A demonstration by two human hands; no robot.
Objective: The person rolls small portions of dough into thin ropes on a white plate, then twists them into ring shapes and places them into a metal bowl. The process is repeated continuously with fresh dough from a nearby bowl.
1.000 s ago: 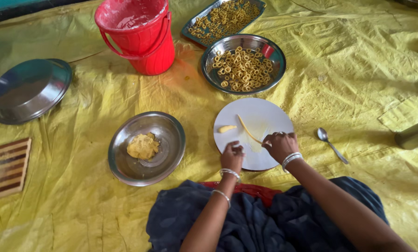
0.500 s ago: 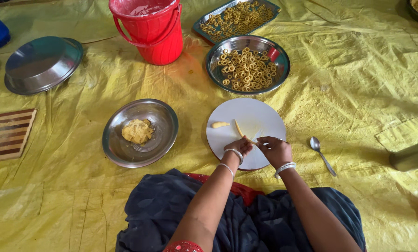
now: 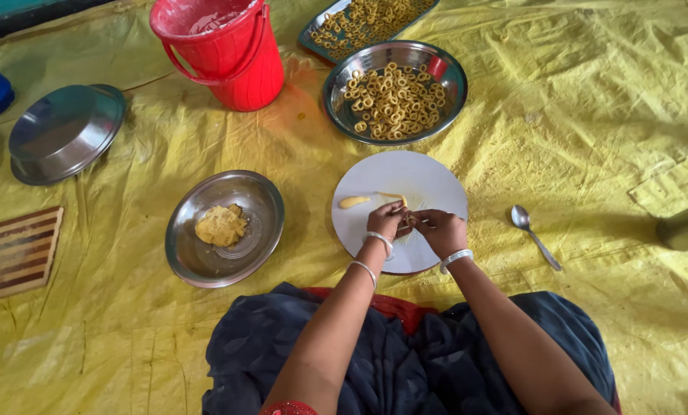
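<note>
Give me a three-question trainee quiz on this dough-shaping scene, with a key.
1. True or false: both hands work over the white round board.
2. Which bowl holds the lump of dough: A, the bowl beside the board, or B, the bowl near the red bucket?
3. What lies on the yellow sheet right of the board?

Key: 1 true: left hand, right hand. 2 A. 3 a spoon.

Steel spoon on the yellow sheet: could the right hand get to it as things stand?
Probably yes. The steel spoon lies in the open just right of the right hand, which pinches a dough strip over the round white board; nothing lies between.
</note>
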